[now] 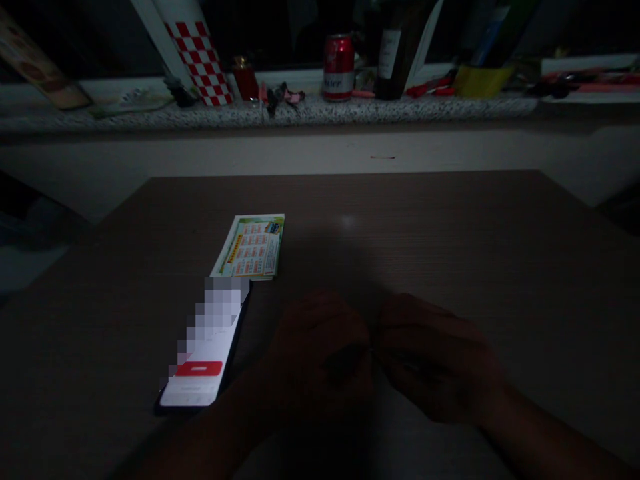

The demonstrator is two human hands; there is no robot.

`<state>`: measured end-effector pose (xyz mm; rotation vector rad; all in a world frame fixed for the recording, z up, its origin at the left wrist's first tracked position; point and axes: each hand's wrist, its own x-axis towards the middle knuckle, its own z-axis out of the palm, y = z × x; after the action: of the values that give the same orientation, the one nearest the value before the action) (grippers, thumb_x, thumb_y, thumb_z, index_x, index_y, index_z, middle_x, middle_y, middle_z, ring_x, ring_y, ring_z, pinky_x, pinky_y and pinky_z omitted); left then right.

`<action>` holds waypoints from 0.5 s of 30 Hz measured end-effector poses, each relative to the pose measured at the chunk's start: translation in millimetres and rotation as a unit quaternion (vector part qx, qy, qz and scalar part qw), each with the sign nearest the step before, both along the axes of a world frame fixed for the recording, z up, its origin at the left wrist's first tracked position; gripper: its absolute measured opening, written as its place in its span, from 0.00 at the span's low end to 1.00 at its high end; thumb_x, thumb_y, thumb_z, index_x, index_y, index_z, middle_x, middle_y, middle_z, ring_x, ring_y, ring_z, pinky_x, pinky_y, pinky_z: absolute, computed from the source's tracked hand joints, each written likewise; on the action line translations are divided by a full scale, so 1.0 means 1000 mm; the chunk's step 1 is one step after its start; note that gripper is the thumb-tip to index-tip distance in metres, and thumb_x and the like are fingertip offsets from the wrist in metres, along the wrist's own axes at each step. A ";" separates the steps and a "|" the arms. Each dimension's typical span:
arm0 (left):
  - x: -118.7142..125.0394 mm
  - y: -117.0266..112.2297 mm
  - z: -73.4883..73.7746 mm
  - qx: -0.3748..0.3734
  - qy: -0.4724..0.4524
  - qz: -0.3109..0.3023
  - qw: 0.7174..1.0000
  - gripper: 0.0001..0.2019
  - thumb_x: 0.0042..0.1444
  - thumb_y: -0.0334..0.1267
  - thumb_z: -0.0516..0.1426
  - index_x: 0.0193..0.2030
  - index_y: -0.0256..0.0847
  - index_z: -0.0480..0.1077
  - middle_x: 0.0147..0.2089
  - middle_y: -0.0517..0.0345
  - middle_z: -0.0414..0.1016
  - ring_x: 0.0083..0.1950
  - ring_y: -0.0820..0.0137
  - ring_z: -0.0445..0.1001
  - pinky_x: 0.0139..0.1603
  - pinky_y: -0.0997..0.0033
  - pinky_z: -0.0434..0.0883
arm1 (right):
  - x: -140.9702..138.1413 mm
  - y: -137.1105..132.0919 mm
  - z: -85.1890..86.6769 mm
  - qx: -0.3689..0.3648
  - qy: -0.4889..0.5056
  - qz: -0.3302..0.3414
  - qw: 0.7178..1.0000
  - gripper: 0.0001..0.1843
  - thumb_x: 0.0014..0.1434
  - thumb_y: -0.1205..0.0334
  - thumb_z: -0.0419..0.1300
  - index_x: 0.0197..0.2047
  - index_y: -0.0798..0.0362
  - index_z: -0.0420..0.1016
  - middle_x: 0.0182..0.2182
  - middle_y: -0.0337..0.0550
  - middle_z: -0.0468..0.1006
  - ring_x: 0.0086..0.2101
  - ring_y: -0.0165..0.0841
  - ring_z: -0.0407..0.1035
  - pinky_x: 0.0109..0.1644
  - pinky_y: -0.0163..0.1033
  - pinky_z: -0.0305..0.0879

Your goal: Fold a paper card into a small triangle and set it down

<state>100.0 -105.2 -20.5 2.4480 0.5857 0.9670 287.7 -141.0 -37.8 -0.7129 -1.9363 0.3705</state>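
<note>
Viewed from here, the left hand (pixel 323 347) and right hand (pixel 440 360) are held low over the table (pixel 450 233), fingers curled inward, tips meeting or nearly so; too dark to tell whether either grips anything. Phone (pixel 210 347): beside the left hand, flat, slim, screen lit; red button text illegible. Printed cards (pixel 253 247): stacked on the wood-grain surface just beyond the phone; red characters too small to read. Speckled sill (pixel 310 115): carries a red-and-silver can (pixel 339 70), lettering blurred, and a red-and-white checkered tube (pixel 203 63).
</note>
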 end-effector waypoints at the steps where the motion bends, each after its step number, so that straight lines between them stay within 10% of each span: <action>1: 0.000 0.000 0.000 -0.001 -0.003 -0.003 1.000 0.05 0.50 0.26 0.55 0.30 0.40 0.67 0.29 0.58 0.74 0.31 0.71 0.70 0.35 0.69 0.68 | -0.001 0.000 0.000 0.000 0.005 -0.001 1.000 0.11 0.53 0.74 0.60 0.40 0.54 0.74 0.28 0.45 0.78 0.30 0.36 0.74 0.34 0.43 0.73; 15: -0.009 0.005 -0.005 -0.073 -0.035 0.030 0.996 0.05 0.49 0.27 0.56 0.32 0.40 0.68 0.32 0.57 0.75 0.33 0.70 0.72 0.35 0.69 0.68 | 0.003 -0.007 0.002 -0.037 0.095 -0.093 0.990 0.12 0.52 0.75 0.62 0.38 0.50 0.76 0.28 0.42 0.78 0.35 0.38 0.75 0.34 0.43 0.74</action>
<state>90.7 -100.3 -25.4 2.2706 0.6837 0.9919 290.8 -148.1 -36.3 -0.8669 -1.6684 0.3813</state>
